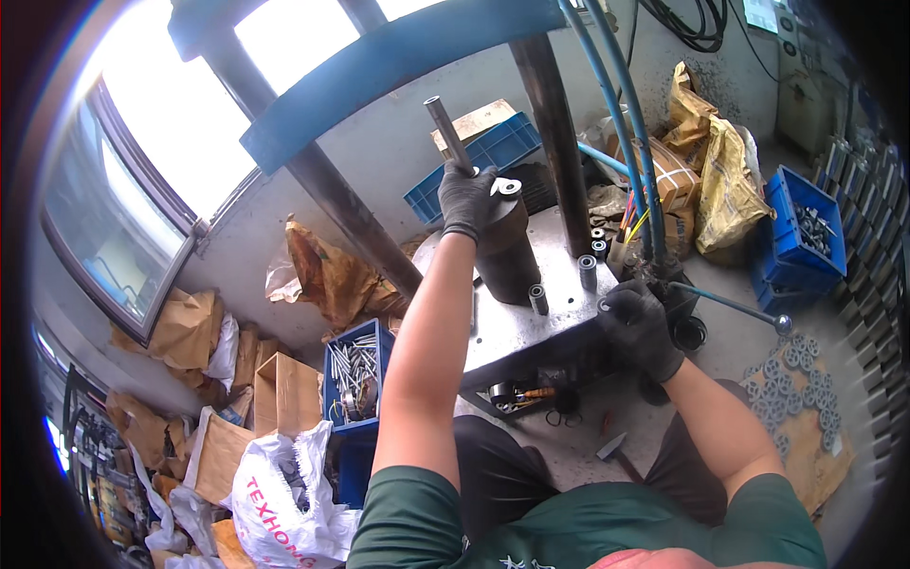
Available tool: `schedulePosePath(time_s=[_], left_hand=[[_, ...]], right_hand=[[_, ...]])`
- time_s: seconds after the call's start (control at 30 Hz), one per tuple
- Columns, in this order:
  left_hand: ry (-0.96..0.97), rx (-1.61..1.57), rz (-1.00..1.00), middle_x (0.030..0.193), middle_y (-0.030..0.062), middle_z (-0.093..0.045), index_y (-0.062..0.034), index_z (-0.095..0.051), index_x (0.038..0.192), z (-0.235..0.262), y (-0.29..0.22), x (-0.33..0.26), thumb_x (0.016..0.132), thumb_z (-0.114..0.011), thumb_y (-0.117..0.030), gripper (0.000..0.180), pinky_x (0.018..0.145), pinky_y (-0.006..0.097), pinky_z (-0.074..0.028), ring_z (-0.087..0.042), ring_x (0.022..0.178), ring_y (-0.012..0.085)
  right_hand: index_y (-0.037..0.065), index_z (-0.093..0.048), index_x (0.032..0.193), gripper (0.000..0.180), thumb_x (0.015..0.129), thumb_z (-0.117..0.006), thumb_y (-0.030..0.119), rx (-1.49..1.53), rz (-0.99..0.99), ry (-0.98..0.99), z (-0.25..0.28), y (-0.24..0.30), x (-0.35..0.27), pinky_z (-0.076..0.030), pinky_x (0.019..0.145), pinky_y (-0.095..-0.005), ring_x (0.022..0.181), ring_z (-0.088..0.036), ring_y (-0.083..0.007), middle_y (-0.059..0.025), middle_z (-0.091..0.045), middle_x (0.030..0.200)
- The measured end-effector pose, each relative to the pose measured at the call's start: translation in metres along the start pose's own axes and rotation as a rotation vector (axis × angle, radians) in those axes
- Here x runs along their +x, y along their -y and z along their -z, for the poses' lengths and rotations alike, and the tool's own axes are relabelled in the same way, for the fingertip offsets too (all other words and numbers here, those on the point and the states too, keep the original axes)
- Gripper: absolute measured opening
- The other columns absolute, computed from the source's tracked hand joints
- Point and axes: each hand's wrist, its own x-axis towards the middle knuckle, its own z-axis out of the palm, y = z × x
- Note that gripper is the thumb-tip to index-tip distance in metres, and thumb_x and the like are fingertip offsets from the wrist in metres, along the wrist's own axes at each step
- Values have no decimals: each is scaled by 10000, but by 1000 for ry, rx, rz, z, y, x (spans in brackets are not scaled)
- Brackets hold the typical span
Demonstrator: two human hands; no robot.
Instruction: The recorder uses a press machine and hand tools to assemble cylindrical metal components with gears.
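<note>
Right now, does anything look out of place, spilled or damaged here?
A hammer lies on the floor between the person's legs, an odd spot for a tool. At right, round grey parts sprawl loose, partly over cardboard; I can't tell whether spilled or laid out.

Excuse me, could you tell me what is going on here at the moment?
A person is at a blue-framed press, wearing dark gloves. Their left hand grips a metal rod, which stands up at a tilt, beside the top of a thick dark cylinder on the metal plate. The right hand is curled near the plate's right side; whether it holds something is hard to tell. A short sleeve-like part stands upright beside the cylinder.
</note>
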Motion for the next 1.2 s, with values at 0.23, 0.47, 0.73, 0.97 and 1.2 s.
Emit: schedulePosePath(time_s=[0.23, 0.47, 0.73, 0.97, 1.2], left_hand=[[-46, 108, -69, 948, 184, -735, -71, -635, 1056, 4, 7, -1, 850, -733, -98, 230, 836, 464, -566, -719, 956, 383], [-123, 194, -44, 948, 161, -740, -78, -642, 1053, 7, -5, -10, 860, -752, -111, 224, 846, 459, -565, -721, 949, 368], [-98, 157, -46, 971, 158, -742, -86, -651, 1060, 6, -3, -9, 844, -795, -171, 273, 860, 455, -562, -715, 984, 365], [-199, -75, -144, 871, 87, -715, -79, -647, 981, 3, 26, 5, 840, -812, -82, 217, 728, 374, -571, -713, 838, 240], [-368, -1293, -222, 960, 36, -627, -80, -515, 1277, -14, -5, -26, 885, -770, 27, 480, 631, 277, -553, -645, 831, 157]], right_hand=[[23, -713, 972, 103, 892, -750, 74, -44, 116, 32, -28, 7, 76, -562, 798, -349, 910, -699, -239, -117, -678, 1043], [29, -724, 998, 132, 907, -736, 124, -234, 418, -20, -74, 5, 199, -567, 850, -398, 947, -709, -321, -148, -700, 1050], [114, -754, 1190, 284, 958, -659, 248, -493, 218, 131, -115, -32, 239, -542, 967, -446, 1053, -685, -350, -165, -700, 1134], [153, -766, 1176, 299, 928, -679, 296, -616, 216, 106, -130, -8, 234, -509, 1030, -450, 1122, -639, -349, -128, -698, 1159], [155, -794, 1112, 304, 903, -740, 369, -596, 227, 44, -116, -32, 232, -516, 1001, -436, 1070, -658, -326, -97, -738, 1121]])
